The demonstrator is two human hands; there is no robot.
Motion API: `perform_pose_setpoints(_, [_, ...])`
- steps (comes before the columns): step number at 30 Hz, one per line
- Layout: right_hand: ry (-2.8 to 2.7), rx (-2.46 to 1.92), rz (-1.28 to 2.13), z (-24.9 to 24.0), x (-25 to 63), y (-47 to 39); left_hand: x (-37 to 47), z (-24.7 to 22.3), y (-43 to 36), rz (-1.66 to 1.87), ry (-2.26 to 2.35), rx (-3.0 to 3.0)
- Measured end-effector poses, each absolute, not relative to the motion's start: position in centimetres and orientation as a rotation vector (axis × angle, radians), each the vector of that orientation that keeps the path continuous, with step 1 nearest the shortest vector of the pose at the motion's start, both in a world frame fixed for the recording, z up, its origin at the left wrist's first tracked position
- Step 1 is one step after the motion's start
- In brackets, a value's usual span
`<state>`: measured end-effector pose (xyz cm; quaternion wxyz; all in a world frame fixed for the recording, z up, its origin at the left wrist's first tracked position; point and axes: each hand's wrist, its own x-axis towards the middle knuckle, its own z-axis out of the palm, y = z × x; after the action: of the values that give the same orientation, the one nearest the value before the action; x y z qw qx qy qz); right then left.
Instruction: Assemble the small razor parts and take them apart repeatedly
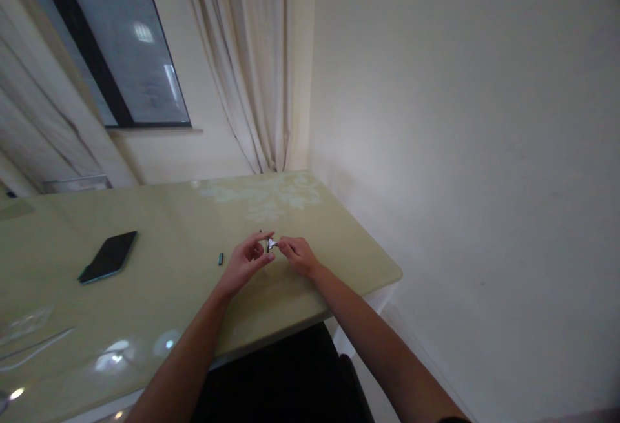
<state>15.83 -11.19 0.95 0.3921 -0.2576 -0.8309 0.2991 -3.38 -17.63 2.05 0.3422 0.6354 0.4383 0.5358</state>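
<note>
Two bare hands meet over the near right part of a pale, glossy bench [184, 307], seen from the person's own head height. Between them is a small silvery piece [272, 243], with a narrow dark edge on its left side; it is too small to identify. The fingers of the right hand [299, 256] are bunched together and pinch its right end. The left hand [243, 263] has its forefinger and thumb spread, one beyond the piece and one nearer; whether they touch or grip it, one cannot tell, and its other fingers are curled.

A short dark green stick [221, 259] lies on the bench just left of the left hand. Well apart, farther left, lies a black tablet [110, 255] with a blue-green edge, set at a slant. A thin pale cable [41, 350] runs at the near left. Behind the bench hang cream curtains [247, 55] beside a dark-framed window [128, 48], and a plain wall [460, 152] fills the right side
</note>
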Motion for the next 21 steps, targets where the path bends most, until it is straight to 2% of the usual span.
perform_pose_setpoints(6, [-2.117,-0.590,0.790,1.31,15.99,-11.32,-3.62,1.63,-17.32,1.393,1.118,1.697])
perform_pose_setpoints(12, [-2.166,-0.481,0.978,1.03,16.19,-11.28,-3.86,2.10,-17.45,1.272,1.051,1.582])
perform_pose_setpoints(21, [-2.084,-0.522,1.104,0.93,16.15,-11.15,-3.79,1.99,-17.52,1.264,1.030,1.515])
